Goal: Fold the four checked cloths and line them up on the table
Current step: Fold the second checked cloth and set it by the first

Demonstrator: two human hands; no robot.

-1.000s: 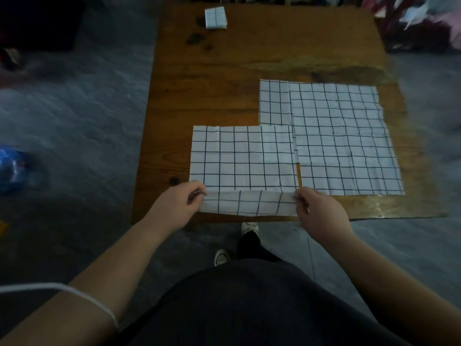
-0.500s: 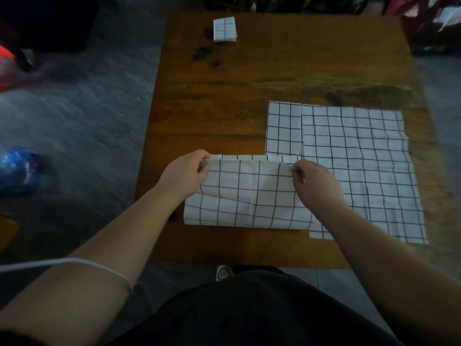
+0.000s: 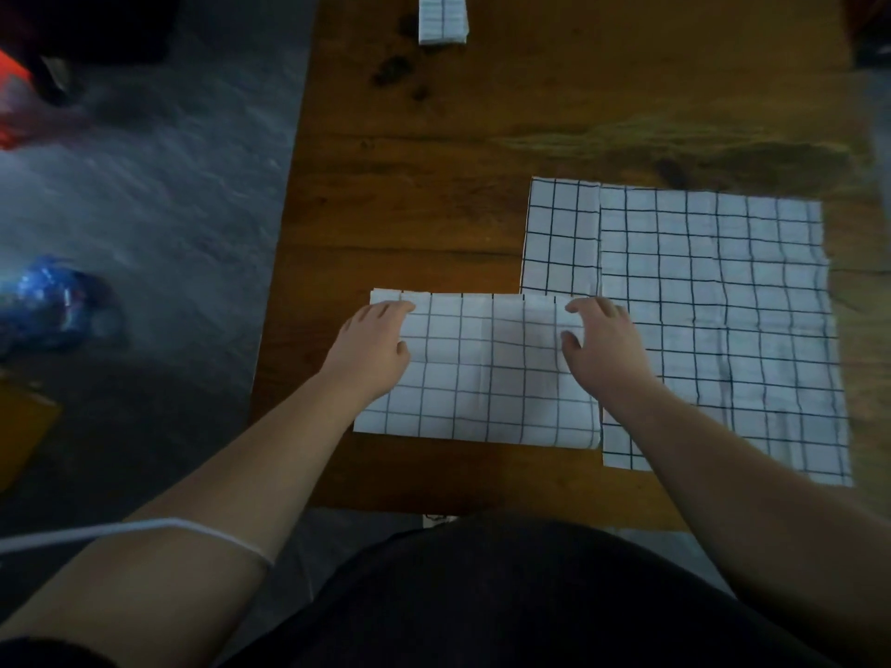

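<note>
Left hand [image 3: 369,351], right hand [image 3: 605,351] atop cloth [image 3: 487,378]

The small folded cloth [image 3: 442,19] at the far end of the desk [image 3: 434,185] is cut off by the top edge. The spread cloth [image 3: 713,320] hides all but a left strip of the lower cloth [image 3: 561,233]. The left hand [image 3: 369,349] and right hand [image 3: 602,349] cover the upper corners of the half-folded cloth [image 3: 482,378]. On the floor, a blue thing [image 3: 46,301] and a red thing [image 3: 12,108] are too blurred to name.
</note>
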